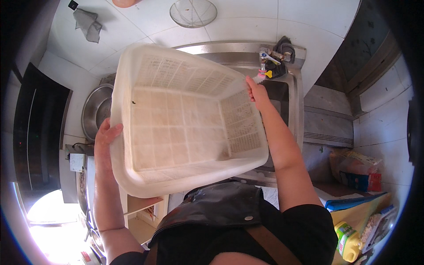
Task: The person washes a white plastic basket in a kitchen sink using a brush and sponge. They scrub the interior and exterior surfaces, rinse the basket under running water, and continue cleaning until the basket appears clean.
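Observation:
A large white plastic basket point(185, 112) with slotted walls is tilted up over a stainless steel sink point(295, 109). My left hand point(107, 132) grips its left rim, the thumb lying over the edge. At the basket's upper right corner, my right hand point(257, 94) is closed around a short whitish corrugated hose point(258, 78), partly hidden by the fingers. That hose hangs from a metal tap point(265, 59) with a pink ring and a yellow clamp key point(269, 74). A small dark speck point(133, 102) clings inside the basket's left wall. Most of the sink is hidden behind the basket.
A metal basin point(97, 109) stands left of the sink. A wire strainer point(193, 13) and a grey cloth point(87, 25) hang on the tiled wall. To the lower right are a yellow bottle point(347, 241) and a plastic bag point(356, 164). An open cabinet point(142, 227) is below left.

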{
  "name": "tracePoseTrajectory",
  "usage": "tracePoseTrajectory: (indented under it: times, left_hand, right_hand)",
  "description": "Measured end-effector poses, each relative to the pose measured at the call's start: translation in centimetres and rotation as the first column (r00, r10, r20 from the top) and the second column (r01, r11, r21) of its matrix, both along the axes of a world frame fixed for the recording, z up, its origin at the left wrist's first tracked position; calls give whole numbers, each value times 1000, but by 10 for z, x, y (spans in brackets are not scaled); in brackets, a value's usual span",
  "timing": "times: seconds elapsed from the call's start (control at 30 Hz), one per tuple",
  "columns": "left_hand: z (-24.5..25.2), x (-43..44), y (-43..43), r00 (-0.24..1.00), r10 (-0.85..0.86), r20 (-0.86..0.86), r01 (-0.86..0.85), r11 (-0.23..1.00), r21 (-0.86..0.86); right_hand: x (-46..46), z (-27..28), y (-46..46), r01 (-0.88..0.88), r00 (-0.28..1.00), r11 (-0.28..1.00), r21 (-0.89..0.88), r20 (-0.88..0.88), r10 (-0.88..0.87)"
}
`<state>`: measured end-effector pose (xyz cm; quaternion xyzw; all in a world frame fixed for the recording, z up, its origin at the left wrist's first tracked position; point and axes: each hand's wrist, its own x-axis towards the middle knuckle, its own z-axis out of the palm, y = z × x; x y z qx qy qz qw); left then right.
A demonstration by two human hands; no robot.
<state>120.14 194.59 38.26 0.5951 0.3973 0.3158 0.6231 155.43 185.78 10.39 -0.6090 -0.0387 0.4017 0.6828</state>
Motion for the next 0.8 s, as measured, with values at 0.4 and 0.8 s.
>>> tracePoseTrajectory:
  times: [0.4, 0.8]
  left_hand:
    - [9, -8, -2, 998, 17, -63, -9, 993, 116]
    - [38, -19, -24, 976, 98, -196, -20, 930, 366]
  right_hand:
    - [-5, -14, 19, 167, 986, 983, 80, -39, -164]
    - [-1, -36, 39, 353, 923, 932, 78, 136, -361]
